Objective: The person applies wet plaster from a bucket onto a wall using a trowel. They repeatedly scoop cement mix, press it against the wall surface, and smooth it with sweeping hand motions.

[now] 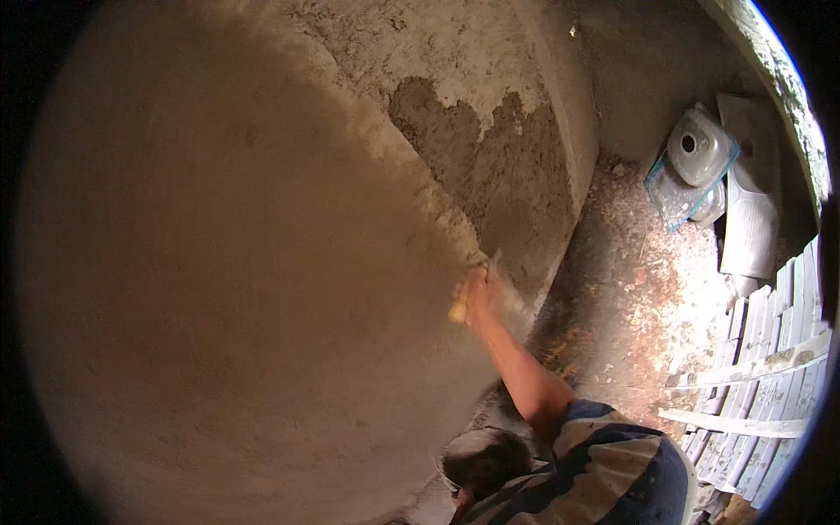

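My right arm reaches up from the striped sleeve, and my right hand (479,297) is closed round a hand tool, apparently a trowel, with a yellowish handle (458,310). Its working end is mostly hidden and blurred at the ragged edge of the smooth plaster (262,254) on the wall. Beyond that edge lies a rough, darker patch of wet-looking mortar (472,157). Near the lower edge sits a dark rounded thing (487,462) with a pale rim on one side. A small skin-coloured patch beside it may be my left hand (462,500); its fingers cannot be made out.
On the right a littered floor (626,289) runs along the wall's foot. Metal sink basins (700,147) partly in plastic lie there, beside a pale ribbed panel (751,227). Stacked wooden slats (761,367) stand at the lower right. Rough bare wall (437,44) shows at the top.
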A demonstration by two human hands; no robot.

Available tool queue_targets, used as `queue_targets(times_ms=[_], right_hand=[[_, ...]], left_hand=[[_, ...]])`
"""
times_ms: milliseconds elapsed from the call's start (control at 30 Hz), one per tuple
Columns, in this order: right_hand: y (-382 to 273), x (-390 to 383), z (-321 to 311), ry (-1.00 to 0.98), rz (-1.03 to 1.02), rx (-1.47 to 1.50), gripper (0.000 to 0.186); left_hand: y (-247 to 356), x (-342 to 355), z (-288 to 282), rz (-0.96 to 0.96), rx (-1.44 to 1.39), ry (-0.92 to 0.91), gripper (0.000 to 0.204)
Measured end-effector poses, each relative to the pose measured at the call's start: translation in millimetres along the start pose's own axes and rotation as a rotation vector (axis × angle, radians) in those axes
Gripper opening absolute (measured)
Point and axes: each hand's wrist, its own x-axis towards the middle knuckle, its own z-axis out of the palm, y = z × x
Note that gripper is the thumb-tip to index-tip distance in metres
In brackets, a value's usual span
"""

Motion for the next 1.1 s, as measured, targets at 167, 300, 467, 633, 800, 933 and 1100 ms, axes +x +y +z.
queue_targets(times_ms=[167,300,467,633,800,933,1100], right_hand=[[-25,0,79,-0.041,-0.027,0.083,0.014],[-28,-37,107,-0.320,-0.198,0.048,0.016],[-57,-78,121,-0.481,-0.044,0.124,0.018],[-108,-92,105,-0.821,0.356,0.410,0.022],[-175,-123,35,-0.683,-0.203,0.080,0.032],[-194,-89,-42,0.406,-0.945,-0.295,0.033],[-96,24,-160,1.392,-1.369,-0.864,0.031]], left_hand=[[7,7,1,0.012,-0.001,0.000,0.040],[9,9,2,0.011,-0.006,0.017,0.040],[6,21,2,0.027,-0.003,0.014,0.041],[3,30,4,0.065,-0.011,0.024,0.041],[-23,21,10,0.132,-0.042,0.109,0.042],[-64,13,30,0.332,-0.153,0.329,0.042],[-37,39,0,0.080,0.164,-0.040,0.051]])
